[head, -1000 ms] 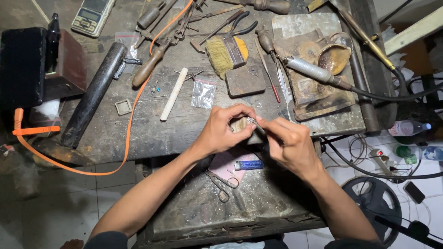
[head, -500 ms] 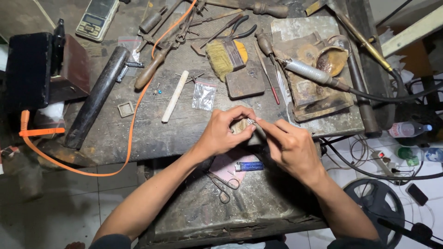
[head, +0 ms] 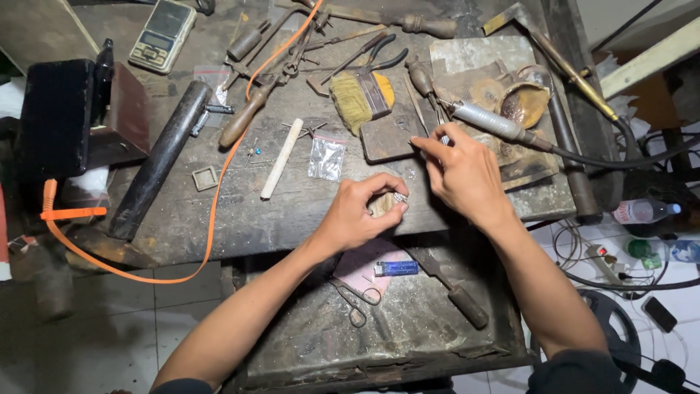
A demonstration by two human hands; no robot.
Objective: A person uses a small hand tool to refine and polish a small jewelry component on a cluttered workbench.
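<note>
Pinching 1 small ring (head: 399, 197) in left hand (head: 359, 215), right hand (head: 463, 175) fingertips closed on 1 thin tool (head: 442, 137), 1 brush (head: 362, 96)

My left hand (head: 361, 211) is curled into a pinch; my right hand (head: 463, 175) reaches forward, fingers extended.

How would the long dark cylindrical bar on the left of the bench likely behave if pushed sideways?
The dark cylindrical bar looks like solid metal, so it is probably stiff and heavy for its size. Being round and lying flat on the workbench, it would likely roll rather than slide, though the small square frame beside it might check it.
</note>
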